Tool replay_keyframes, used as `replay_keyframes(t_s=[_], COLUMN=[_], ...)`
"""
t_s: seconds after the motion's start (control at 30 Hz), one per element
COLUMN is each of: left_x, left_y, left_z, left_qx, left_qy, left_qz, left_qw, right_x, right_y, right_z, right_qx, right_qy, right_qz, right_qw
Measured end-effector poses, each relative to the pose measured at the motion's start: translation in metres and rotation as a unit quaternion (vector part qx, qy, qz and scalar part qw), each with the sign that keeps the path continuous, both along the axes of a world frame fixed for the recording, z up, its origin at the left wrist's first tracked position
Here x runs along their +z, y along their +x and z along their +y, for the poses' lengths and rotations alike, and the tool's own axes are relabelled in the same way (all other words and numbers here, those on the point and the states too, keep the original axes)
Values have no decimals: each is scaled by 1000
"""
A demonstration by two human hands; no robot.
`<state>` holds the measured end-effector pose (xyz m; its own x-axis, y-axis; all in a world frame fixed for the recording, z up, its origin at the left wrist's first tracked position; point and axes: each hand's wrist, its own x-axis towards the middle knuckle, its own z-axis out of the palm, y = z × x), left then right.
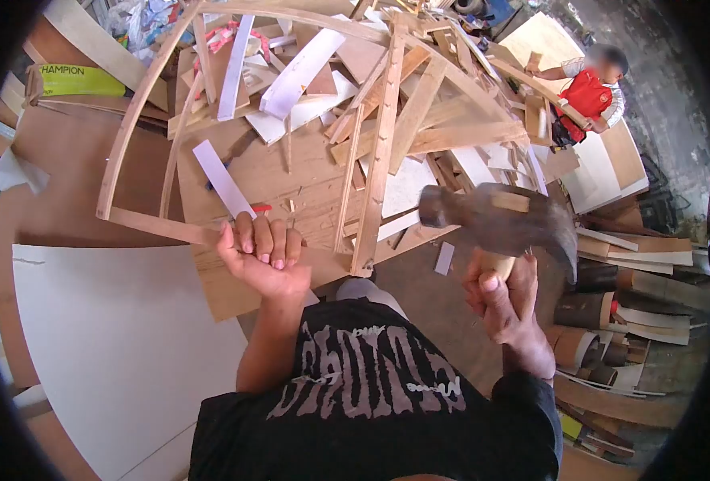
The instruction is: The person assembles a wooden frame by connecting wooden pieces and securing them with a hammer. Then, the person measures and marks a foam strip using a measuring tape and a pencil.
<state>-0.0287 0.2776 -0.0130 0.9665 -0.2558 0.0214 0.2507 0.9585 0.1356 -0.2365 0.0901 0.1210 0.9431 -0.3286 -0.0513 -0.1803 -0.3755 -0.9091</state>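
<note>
My right hand (501, 298) is wrapped round the handle of a claw hammer (503, 215), which is raised close to the camera, its striking face to the left and its claw to the right. A curved wooden frame (383, 152) of narrow slats leans over the workbench. My left hand (265, 255) is closed, fingers curled, round the frame's near rail. That hand hides this part of the rail, and whether it also pinches a nail cannot be made out. Just beyond the fingers lie a small red object (262, 208) and a narrow white strip (223, 178).
Wood offcuts (427, 132) and white board pieces (300, 76) are heaped across the workbench (279, 180). A large white panel (123, 337) lies at left. Curved boards (651, 321) are stacked at right. Another person (586, 96) in red holds a wooden piece at the far right.
</note>
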Motion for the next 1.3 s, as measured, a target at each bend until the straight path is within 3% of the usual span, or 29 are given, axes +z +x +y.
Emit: replay_keyframes(t_s=[0.07, 0.1, 0.17, 0.2, 0.23, 0.3, 0.53, 0.6, 0.73, 0.77, 0.87, 0.93, 1.1, 1.3], left_x=[0, 0, 1, 3, 5, 6, -2, -2, 1, 0, -3, -1, 4, 9], left_y=[-1, 0, 0, -1, 1, 0, 5, 4, 5, 5, 10, 6, 5, 8], left_z=[0, 0, 1, 0, -1, 0, 1, 3, 1, 0, 5, 5, 1, -12], left_qx=[-7, -6, -12, -13, 5, 18, -9, -8, -14, -16, -24, -20, -15, -30], left_qy=[7, 6, -6, -7, 8, 25, -8, -13, -12, -26, -21, -20, -9, -7], left_qz=[-7, -7, 4, 6, 22, 38, -11, -11, -12, -13, -32, -21, -15, -66], left_qw=[1000, 1000, 1000, 1000, 1000, 999, 1000, 1000, 1000, 999, 999, 999, 1000, 997], right_x=[-7, -9, -17, -14, -9, -13, -35, -40, -64, -59, -57, -54, -71, -107], right_y=[-1, 15, 26, 21, 14, 0, 10, 1, 12, 23, 14, 6, 11, 10], right_z=[1, 6, 7, 5, 1, -4, -5, -6, 6, 7, -1, 1, 7, -5], right_qx=[-1, 56, 109, 108, 87, 34, 6, 0, -12, 7, 36, 7, -87, -92], right_qy=[23, -141, -329, -330, -198, -41, -109, -83, 5, -131, -196, 33, 114, 74], right_qz=[14, -3, -111, -109, -63, -18, 9, 7, -106, -138, -140, -89, -94, -119], right_qw=[1000, 988, 931, 931, 974, 998, 994, 997, 994, 982, 970, 995, 985, 986])
